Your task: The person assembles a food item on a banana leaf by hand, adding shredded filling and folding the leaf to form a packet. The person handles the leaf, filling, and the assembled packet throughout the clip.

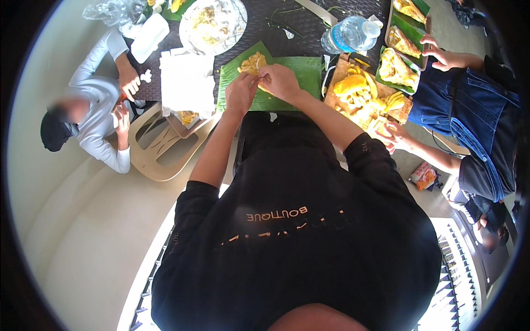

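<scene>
My left hand (242, 92) and my right hand (280, 83) come together over a green banana leaf (305, 66) at the table's near edge. Their fingers are pinched close on a piece of yellow folded food (253, 63), which lies on the leaf and looks like a filled crepe. The fingertips partly cover its near end. A second strip of leaf slants up behind the food. To the right of my right hand, a wooden board (338, 70) carries sliced yellow fruit (354, 85) that looks like mango.
Left of the leaf lies white paper (186, 83), with a marbled plate (242, 19) of food scraps behind. A water bottle (350, 36) stands beyond the board. Leaf-lined trays (428, 25) hold similar folded food. A co-worker's hand (395, 135) touches the board's fruit; another person sits left.
</scene>
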Motion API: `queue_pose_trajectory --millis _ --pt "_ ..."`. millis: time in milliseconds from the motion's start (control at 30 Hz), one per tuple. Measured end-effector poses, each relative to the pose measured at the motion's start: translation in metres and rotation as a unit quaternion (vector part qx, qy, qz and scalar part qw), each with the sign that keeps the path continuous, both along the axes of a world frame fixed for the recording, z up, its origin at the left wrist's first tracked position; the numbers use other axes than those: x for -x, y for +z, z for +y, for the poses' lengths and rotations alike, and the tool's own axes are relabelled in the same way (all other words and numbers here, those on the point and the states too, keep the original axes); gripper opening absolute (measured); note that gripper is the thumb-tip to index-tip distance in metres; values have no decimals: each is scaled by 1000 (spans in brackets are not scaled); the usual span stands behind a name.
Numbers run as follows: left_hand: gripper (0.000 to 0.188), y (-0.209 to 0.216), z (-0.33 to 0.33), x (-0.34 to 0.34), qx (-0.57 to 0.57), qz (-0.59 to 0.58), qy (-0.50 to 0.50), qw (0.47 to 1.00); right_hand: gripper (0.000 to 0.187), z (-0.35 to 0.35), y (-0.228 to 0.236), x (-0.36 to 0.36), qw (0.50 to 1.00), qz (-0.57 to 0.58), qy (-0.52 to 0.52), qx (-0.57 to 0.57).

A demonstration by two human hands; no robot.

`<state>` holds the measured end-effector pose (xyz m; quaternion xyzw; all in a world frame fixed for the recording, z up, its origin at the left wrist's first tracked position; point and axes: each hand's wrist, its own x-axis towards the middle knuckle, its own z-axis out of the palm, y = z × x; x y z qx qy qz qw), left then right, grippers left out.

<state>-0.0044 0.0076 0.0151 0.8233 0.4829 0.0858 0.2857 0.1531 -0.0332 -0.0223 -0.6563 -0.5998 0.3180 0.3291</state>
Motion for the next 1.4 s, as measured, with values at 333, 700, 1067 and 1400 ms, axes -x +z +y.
queue_pose_trajectory --millis 333,700,1067,1400 --pt "21 -9 -12 19 115 -87 170 975 17 3 -2 -6 998 9 -60 18" --pt "22 -27 -29 53 180 -176 278 927 26 -5 7 -27 990 7 -111 82" --pt "18 78 -40 59 90 -202 230 948 40 -31 99 -8 990 133 15 36" --pt "28 60 -13 0 257 -230 153 926 23 -44 62 14 878 434 -130 157"
